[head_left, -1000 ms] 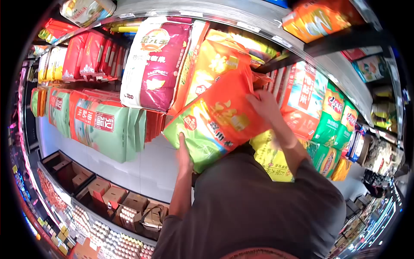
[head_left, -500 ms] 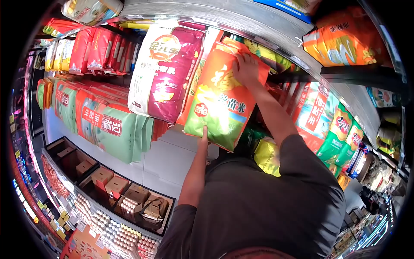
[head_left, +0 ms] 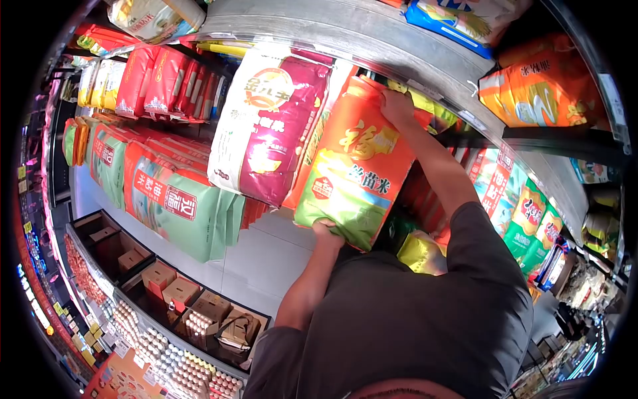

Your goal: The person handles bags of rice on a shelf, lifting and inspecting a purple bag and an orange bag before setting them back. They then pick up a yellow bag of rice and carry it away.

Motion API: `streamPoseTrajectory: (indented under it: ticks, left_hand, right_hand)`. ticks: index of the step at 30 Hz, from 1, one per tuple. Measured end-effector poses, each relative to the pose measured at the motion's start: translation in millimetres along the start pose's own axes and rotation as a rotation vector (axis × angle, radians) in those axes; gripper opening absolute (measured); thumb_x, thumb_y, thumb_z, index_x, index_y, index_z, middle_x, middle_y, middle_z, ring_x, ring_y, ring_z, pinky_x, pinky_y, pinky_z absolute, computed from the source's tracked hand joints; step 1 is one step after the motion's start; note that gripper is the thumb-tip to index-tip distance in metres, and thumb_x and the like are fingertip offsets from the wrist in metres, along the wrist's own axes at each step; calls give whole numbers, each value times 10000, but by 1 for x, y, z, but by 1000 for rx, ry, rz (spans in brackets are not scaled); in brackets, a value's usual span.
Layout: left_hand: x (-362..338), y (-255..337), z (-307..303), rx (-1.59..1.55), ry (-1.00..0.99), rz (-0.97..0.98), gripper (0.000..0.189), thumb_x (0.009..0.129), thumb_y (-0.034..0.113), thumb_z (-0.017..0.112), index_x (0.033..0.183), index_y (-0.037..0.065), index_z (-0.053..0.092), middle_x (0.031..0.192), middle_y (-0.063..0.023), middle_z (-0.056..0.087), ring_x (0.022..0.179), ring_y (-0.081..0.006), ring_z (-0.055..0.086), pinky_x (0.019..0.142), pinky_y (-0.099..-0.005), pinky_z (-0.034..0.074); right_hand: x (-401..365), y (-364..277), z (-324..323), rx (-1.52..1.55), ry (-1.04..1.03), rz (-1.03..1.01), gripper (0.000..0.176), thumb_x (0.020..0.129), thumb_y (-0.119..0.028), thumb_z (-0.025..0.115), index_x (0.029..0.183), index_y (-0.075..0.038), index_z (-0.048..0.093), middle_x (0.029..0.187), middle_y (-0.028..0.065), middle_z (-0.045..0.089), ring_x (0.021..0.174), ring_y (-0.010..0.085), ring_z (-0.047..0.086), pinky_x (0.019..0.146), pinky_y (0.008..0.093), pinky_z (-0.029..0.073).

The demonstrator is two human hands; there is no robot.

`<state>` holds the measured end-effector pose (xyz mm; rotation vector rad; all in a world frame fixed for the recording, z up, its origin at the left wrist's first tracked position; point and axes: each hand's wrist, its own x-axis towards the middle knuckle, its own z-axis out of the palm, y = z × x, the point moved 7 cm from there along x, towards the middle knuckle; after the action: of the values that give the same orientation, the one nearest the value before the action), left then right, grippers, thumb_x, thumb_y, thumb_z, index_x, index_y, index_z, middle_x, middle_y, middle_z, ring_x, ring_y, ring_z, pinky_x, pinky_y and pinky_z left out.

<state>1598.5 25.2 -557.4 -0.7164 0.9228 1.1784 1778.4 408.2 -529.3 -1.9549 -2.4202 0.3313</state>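
Bag (head_left: 354, 159): orange-green | grip: left hand (head_left: 328, 235) holding bottom, right hand (head_left: 397, 108) holding top | divided bin (head_left: 156, 258): cartons (head_left: 181, 292), eggs (head_left: 198, 322)

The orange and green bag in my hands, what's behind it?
Past the left edge of the orange and green bag shows a strip of another orange bag; past its upper right, a yellow bag. Whatever else is behind is covered, so I can't tell.

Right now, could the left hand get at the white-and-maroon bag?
Probably yes, if freed: the left hand is at the bottom of the orange-and-green bag, apparently supporting it. The white-and-maroon bag is just beside that, with nothing visible blocking its front.
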Motion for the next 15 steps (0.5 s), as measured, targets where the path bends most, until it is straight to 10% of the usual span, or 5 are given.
streamPoseTrajectory:
  ticks: [3,11,15]
  left_hand:
    - [-1,-8,13,37,80,-34,577,592,102,505,1158,17,575,1154,-146,607,1111,-388,530,1053,-527,386]
    - [49,26,-75,781,256,87,305,668,86,613,965,14,624,949,-127,639,848,-286,607,836,-440,518]
    - [37,29,-74,763,184,67,334,672,28,619,1006,19,630,916,-115,649,838,-250,640,780,-409,541]
  right_hand:
    - [14,9,-3,70,59,119,256,954,-313,487,964,-136,672,841,128,718,868,364,695,920,547,464]
    - [-19,-38,-25,-69,432,92,487,935,-251,502,1394,-90,476,1423,246,455,1320,416,426,1097,574,329]
    - [-95,-99,-28,65,379,-270,480,938,-241,526,1393,-97,476,1461,234,387,1370,394,364,1144,590,249]
